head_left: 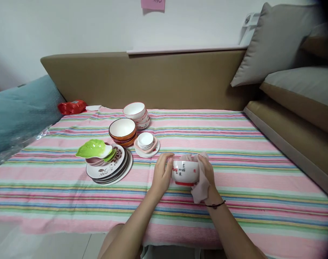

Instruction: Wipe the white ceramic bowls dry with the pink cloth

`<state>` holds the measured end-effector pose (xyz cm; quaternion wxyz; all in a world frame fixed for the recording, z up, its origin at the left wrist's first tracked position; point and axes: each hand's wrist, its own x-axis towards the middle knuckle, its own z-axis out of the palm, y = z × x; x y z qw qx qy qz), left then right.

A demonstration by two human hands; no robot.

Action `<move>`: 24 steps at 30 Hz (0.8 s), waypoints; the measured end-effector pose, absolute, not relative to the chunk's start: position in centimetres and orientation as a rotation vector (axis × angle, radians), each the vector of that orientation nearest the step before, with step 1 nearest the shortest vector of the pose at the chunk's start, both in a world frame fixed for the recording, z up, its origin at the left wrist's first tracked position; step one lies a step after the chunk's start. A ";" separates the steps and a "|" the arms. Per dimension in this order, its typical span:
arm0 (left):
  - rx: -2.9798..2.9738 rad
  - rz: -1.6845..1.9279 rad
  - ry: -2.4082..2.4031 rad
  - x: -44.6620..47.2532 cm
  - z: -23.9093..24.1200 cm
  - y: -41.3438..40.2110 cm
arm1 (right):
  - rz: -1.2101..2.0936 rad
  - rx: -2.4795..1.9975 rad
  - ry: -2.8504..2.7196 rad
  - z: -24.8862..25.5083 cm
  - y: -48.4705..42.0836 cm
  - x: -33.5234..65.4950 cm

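1. Two hands, both wrapped round one bowl (185, 172), held just above the striped cloth (234, 144) near its front edge.
2. Left hand (162, 175) curled on the bowl's left wall, thumb along the rim, fingers bent behind.
3. Right hand (207, 172) closed on the bowl's right side with one pink rag (200, 190) pressed between palm and bowl; rag draped over the rim at the back and hanging below the wrist.
4. One dark wristband (215, 205) on the right wrist.
5. Bowl: white, small, roughly upright, red band at the foot, red flower marks and a few dark characters on the side facing the camera.
6. Just beyond the hands: one stack of small white dishes (145, 140) on pinkish saucers, count of each unclear.
7. Left of that: one stack of brown bowls (122, 132), white inside, about three.
8. Behind: one stack of white bowls (136, 113), about four, with red marks like the held one.
9. Far left: one pile of flat plates (118, 169), patterned and dark-rimmed, count unclear, topped with two green leaf dishes (94, 148) and a pink one.
10. Red packet (71, 107) at the cloth's back left corner, beside one teal blanket (18, 111).
11. Three cushions (274, 43) stacked at right, against a tan backrest (153, 79).
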<state>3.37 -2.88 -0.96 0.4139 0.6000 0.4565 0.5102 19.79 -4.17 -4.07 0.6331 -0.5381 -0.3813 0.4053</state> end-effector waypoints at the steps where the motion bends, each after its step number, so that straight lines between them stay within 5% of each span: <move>1: 1.486 1.278 1.159 3.5 -1.0 -2.9 | 0.944 -1.248 -0.853 -3.8 -4.1 19.2; 7: 1.083 1.212 1.320 3.8 -2.6 -2.2 | 0.982 -1.393 -0.782 -2.9 -4.6 15.7; 17: 1.058 1.268 1.359 4.2 -3.1 -1.2 | 0.024 -1.442 -1.619 -4.4 -5.6 14.4; 24: 0.985 1.266 1.303 4.2 -3.5 -0.7 | 0.480 -1.392 -1.377 -4.4 -5.0 15.6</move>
